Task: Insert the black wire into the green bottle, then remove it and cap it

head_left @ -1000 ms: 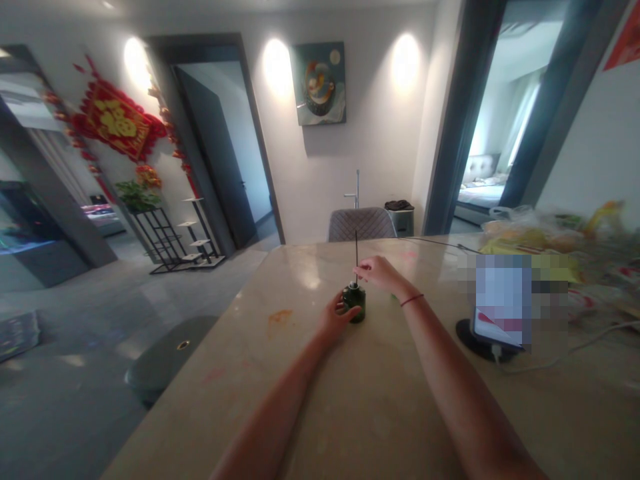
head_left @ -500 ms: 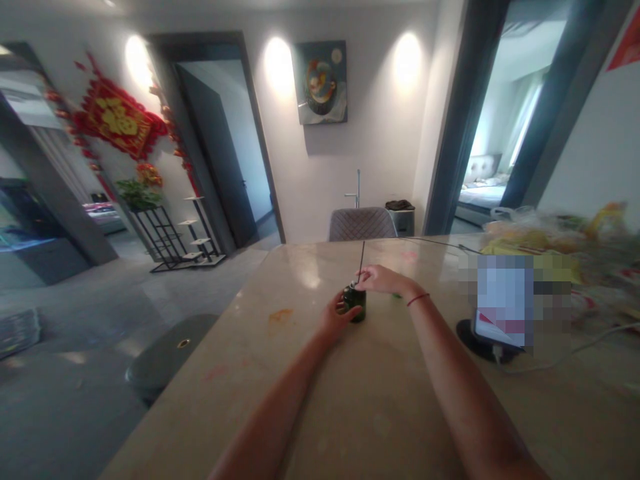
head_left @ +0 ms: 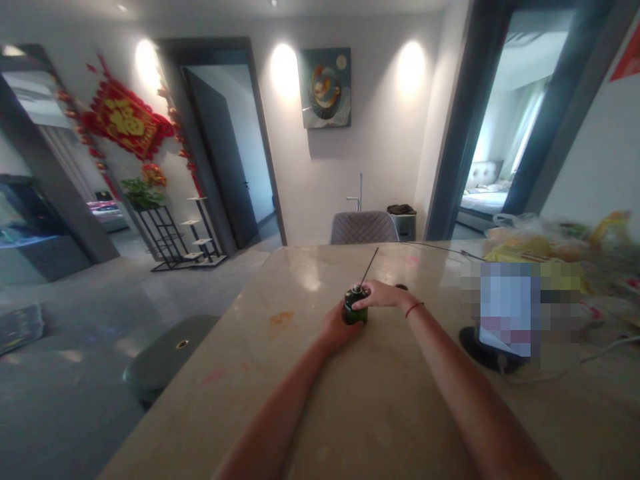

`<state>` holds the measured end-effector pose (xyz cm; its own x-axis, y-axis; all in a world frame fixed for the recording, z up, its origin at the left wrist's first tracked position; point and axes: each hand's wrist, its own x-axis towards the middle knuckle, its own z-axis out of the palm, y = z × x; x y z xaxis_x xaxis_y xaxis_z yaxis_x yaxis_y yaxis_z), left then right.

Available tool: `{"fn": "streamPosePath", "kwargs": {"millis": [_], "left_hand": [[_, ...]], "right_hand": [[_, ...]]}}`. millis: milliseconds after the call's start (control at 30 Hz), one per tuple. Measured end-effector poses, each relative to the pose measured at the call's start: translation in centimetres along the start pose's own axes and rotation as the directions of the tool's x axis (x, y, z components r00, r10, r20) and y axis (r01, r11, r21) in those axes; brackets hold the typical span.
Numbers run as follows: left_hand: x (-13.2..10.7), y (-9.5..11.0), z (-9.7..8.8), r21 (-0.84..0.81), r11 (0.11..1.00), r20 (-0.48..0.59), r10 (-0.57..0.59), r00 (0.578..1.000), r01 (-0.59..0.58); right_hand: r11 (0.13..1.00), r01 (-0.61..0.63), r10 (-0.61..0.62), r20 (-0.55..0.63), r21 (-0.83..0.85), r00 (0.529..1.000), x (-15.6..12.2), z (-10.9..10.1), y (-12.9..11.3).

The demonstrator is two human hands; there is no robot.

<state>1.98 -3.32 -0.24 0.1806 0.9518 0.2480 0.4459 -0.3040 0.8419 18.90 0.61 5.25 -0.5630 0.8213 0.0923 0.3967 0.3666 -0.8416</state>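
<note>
A small dark green glass bottle (head_left: 356, 315) stands upright on the table, with a light-coloured neck. A thin dark stick (head_left: 370, 265) rises from the neck and leans to the right; its lower end is hidden. My left hand (head_left: 337, 328) is wrapped round the lower left of the bottle, the thumb across its near side. My right hand (head_left: 379, 294) grips the bottle's upper right side just below the neck, its fingers reaching over the shoulder. Behind my right wrist lies a small dark round object (head_left: 401, 287), partly covered.
The pale stone table (head_left: 280, 400) has an orange stain left of the bottle. On the right, a phone (head_left: 507, 313) with a blurred-out screen stands on a round black base with a cable. Plastic bags (head_left: 540, 237) are heaped behind it. A grey chair (head_left: 365, 228) is at the far edge, a green stool (head_left: 170, 353) at the left.
My right hand has come down from the stick at the neck onto the bottle's side. The stick, upright before, now leans right. The left hand keeps its hold.
</note>
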Motion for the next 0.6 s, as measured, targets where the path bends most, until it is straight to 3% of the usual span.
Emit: {"fn": "streamPosePath", "kwargs": {"millis": [67,133,200,300,367,500,600], "left_hand": [[0.1,-0.3,0.0,0.056,0.996,0.019,0.067,0.998,-0.068],[0.3,-0.7,0.0,0.005,0.998,-0.054,0.068,0.996,-0.068],[0.7,-1.2,-0.1,-0.108,0.994,-0.229,-0.014,0.973,-0.011],[1.3,-1.9,-0.4,-0.203,0.973,-0.396,-0.182,0.9,0.108],[1.5,-2.2,-0.6,-0.197,0.97,-0.463,-0.222,0.858,0.145],[1.5,-2.3,-0.6,-0.158,0.974,-0.484,-0.219,0.847,0.162],[1.5,-2.1,-0.5,-0.117,0.974,-0.449,-0.226,0.865,0.194]], "right_hand": [[1.0,0.029,-0.028,-0.032,0.012,0.999,-0.4,0.3,0.6],[0.998,0.062,-0.06,-0.077,0.023,0.995,-0.8,0.8,1.4],[0.995,0.089,-0.084,-0.128,0.036,0.988,-1.1,1.6,2.2],[0.993,0.105,-0.091,-0.231,0.047,0.969,-1.0,2.8,3.3],[0.992,0.114,-0.094,-0.292,0.05,0.952,-0.6,3.4,3.8],[0.995,0.095,-0.077,-0.392,0.025,0.917,0.4,4.0,4.2],[0.998,-0.023,-0.006,-0.489,-0.053,0.872,1.0,4.1,4.3]]}}
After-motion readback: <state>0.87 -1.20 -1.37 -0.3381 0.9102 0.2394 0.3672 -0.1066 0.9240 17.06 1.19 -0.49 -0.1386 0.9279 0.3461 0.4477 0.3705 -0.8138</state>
